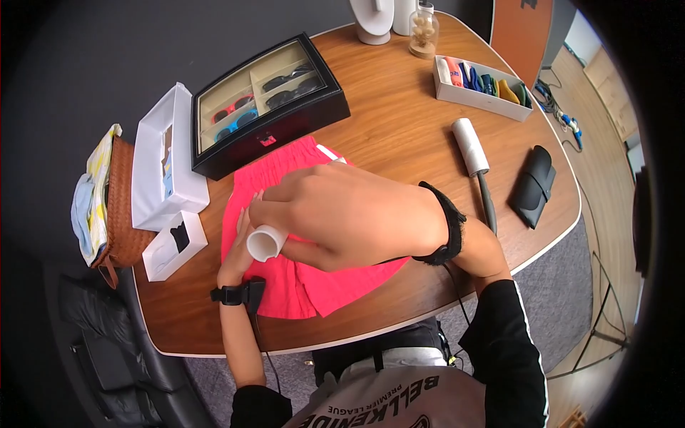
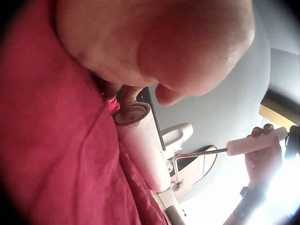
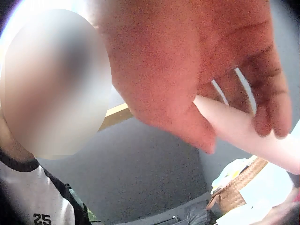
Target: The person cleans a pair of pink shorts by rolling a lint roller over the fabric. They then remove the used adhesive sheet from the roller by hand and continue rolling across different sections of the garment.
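Note:
Bright pink shorts (image 1: 335, 285) lie spread on the wooden table. My right hand (image 1: 342, 210) grips the white handle (image 2: 255, 142) of a lint roller, whose open handle end faces the head camera. In the left wrist view the roller's white roll (image 2: 145, 152) rests along the pink cloth, with a bent metal rod joining it to the handle. My left hand (image 1: 241, 251) rests flat on the left side of the shorts, partly hidden behind the right hand and the handle in the head view.
Behind the shorts stands a black case of sunglasses (image 1: 332, 118). White boxes (image 1: 189, 203) and a woven basket (image 1: 125, 207) with cloths are at left. To the right lie another lint roller (image 1: 469, 146), a black pouch (image 1: 535, 187) and a box of rolled socks (image 1: 471, 96).

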{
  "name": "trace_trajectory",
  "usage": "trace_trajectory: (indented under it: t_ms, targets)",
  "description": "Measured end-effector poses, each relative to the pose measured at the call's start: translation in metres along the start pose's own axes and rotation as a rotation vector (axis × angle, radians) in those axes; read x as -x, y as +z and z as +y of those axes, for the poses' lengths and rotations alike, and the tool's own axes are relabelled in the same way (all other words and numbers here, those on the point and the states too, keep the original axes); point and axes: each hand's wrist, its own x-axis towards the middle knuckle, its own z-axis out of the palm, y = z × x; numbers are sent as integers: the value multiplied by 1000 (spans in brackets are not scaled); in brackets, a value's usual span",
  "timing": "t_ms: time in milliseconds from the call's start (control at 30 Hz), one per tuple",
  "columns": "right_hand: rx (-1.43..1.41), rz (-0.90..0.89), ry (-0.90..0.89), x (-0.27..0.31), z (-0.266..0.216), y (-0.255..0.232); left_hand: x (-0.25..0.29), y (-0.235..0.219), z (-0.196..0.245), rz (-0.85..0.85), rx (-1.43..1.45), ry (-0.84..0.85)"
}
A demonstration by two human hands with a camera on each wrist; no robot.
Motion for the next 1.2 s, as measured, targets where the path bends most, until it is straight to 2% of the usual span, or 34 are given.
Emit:
trace_trajectory:
  t_ms: [33,67,100,167,367,500,567,933,1200]
  targets:
    - [-3,-13,-3,0,0,-1,11,13,54,-85,-48,124]
    - [-3,-12,-2,0,-1,-1,18,20,85,-169,-96,247]
    - [9,-36,1,1,-1,-1,21,19,89,-171,-97,246]
    - [19,-61,4,2,-3,-1,25,18,90,-169,-175,512]
    - [49,-78,-24,5,-10,-3,-2,19,63,-207,-174,327]
    - [-2,-98,-40,5,-13,-6,1,16,70,-218,-232,336]
    - [-7,-99,-45,6,-14,-7,4,18,76,-216,-260,425]
    - [-42,-222,-50,6,-19,-8,-2,18,69,-211,-337,422]
    - [-117,-243,-46,7,-21,-10,-2,20,69,-203,-360,391]
